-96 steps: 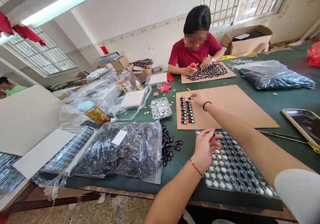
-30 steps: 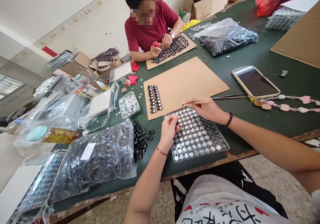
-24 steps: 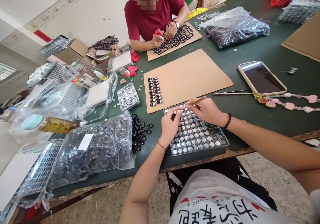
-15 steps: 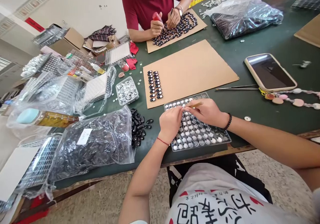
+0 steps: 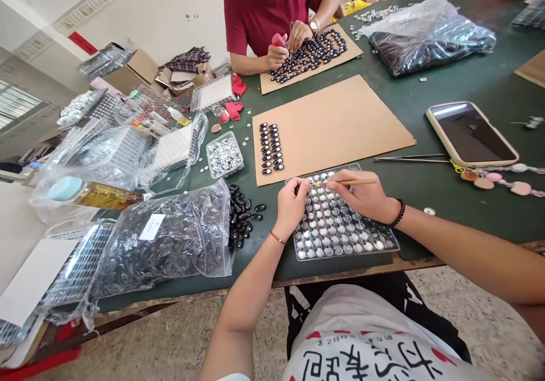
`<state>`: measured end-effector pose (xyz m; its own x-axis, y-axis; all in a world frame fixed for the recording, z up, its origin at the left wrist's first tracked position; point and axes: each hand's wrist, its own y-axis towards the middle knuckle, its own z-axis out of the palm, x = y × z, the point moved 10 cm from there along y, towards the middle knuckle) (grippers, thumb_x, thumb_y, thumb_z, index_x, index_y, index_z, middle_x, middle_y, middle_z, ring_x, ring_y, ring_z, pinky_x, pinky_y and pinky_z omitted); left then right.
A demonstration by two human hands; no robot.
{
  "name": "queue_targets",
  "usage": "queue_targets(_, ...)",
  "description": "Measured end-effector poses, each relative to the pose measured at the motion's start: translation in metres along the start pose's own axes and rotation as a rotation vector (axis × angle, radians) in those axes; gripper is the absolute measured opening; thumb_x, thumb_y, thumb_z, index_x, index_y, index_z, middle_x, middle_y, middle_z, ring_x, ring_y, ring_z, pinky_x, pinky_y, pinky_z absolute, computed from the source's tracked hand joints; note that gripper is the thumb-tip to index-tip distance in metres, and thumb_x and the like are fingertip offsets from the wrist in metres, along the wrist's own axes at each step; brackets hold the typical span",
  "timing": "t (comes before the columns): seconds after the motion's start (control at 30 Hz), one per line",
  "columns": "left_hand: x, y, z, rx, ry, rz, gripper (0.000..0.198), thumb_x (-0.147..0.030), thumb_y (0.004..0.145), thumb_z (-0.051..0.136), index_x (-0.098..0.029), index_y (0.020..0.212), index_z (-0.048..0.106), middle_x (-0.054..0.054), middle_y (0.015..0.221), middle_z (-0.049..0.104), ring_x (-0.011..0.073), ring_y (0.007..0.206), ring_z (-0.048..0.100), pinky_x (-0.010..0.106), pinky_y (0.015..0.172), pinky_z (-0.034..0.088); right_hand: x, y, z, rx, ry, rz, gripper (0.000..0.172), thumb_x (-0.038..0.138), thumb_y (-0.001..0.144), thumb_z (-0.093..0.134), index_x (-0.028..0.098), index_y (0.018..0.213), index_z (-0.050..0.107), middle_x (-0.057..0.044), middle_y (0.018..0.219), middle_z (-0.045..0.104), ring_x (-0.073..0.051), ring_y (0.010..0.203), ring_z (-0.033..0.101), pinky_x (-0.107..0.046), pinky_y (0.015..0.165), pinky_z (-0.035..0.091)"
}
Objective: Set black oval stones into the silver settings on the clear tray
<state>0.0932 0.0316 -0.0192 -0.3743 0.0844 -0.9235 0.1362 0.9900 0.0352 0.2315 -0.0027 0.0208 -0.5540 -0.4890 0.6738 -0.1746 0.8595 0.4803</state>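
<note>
My right hand (image 5: 361,196) pinches a thin wooden stick (image 5: 356,182), held nearly level with its narrow tip pointing left. My left hand (image 5: 293,202) is closed in a pinch close to that tip; whatever small piece sits between its fingers is mostly hidden. Beneath both hands lies a clear plastic tray (image 5: 327,254) filled with rows of round, whitish disc-shaped pieces. Beyond it is a brown cardboard sheet (image 5: 336,125), with two columns of small black pieces (image 5: 271,148) bearing white spots along its left side.
Left of the tray are loose black pieces (image 5: 242,216), a bulging plastic bag (image 5: 170,239) and a clear box of silvery discs (image 5: 225,154). A phone (image 5: 472,134) and tweezers (image 5: 409,159) lie right. Across the table, a person in red holds a red bottle (image 5: 279,41).
My hands have drawn slightly apart, and more of the stick shows, now lying flatter. The whole view has shifted a little, moving the scene rightward.
</note>
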Motion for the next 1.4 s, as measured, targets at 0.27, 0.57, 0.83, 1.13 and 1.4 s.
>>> queue_targets(0.27, 0.003, 0.006, -0.02, -0.097, -0.103, -0.008, 0.025, -0.04, 0.074, 0.053, -0.017, 0.072, 0.062, -0.002, 0.051, 0.046, 0.0081, 0.046, 0.038, 0.02, 0.047, 0.028, -0.007, 0.003, -0.017, -0.116, -0.004, 0.077, 0.026, 0.036, 0.083, 0.044, 0.018, 0.074, 0.059, -0.003, 0.064, 0.061, -0.01, 0.05, 0.049, -0.023, 0.05, 0.037)
queue_targets(0.57, -0.003, -0.008, 0.022, 0.197, -0.219, -0.036, 0.026, -0.034, 0.072, 0.056, -0.019, 0.091, 0.065, -0.001, 0.056, 0.051, 0.0066, 0.042, 0.038, 0.019, 0.042, 0.028, -0.021, -0.001, -0.012, -0.093, 0.239, 0.274, 0.028, 0.041, 0.082, 0.045, 0.019, 0.067, 0.056, 0.0, 0.049, 0.055, -0.011, 0.04, 0.047, -0.024, 0.041, 0.036)
queue_targets(0.83, 0.012, 0.017, -0.036, 0.0, -0.494, -0.138, 0.024, -0.035, 0.068, 0.062, -0.018, 0.084, 0.065, -0.005, 0.049, 0.042, 0.0038, 0.04, 0.034, 0.017, 0.039, 0.025, -0.034, 0.0, -0.028, -0.256, 0.531, 0.338, 0.019, 0.037, 0.082, 0.047, 0.023, 0.073, 0.055, -0.001, 0.063, 0.06, -0.011, 0.036, 0.044, -0.029, 0.039, 0.035)
queue_targets(1.13, 0.041, 0.015, -0.008, 0.05, -0.873, -0.355, 0.03, -0.044, 0.071, 0.057, -0.014, 0.075, 0.057, -0.009, 0.041, 0.032, 0.0013, 0.034, 0.029, 0.014, 0.036, 0.026, -0.033, -0.002, -0.016, -0.199, 0.507, 0.352, 0.019, 0.038, 0.081, 0.048, 0.021, 0.073, 0.055, -0.001, 0.063, 0.059, -0.01, 0.037, 0.044, -0.029, 0.041, 0.036)
queue_targets(1.4, 0.014, -0.001, 0.018, 0.238, -0.148, -0.047, 0.032, -0.031, 0.066, 0.064, -0.017, 0.094, 0.061, 0.005, 0.086, 0.064, 0.0123, 0.07, 0.058, 0.023, 0.063, 0.047, -0.02, 0.002, -0.008, -0.085, 0.243, 0.193, 0.021, 0.033, 0.084, 0.043, 0.018, 0.074, 0.054, -0.001, 0.062, 0.057, -0.009, 0.044, 0.046, -0.023, 0.045, 0.036)
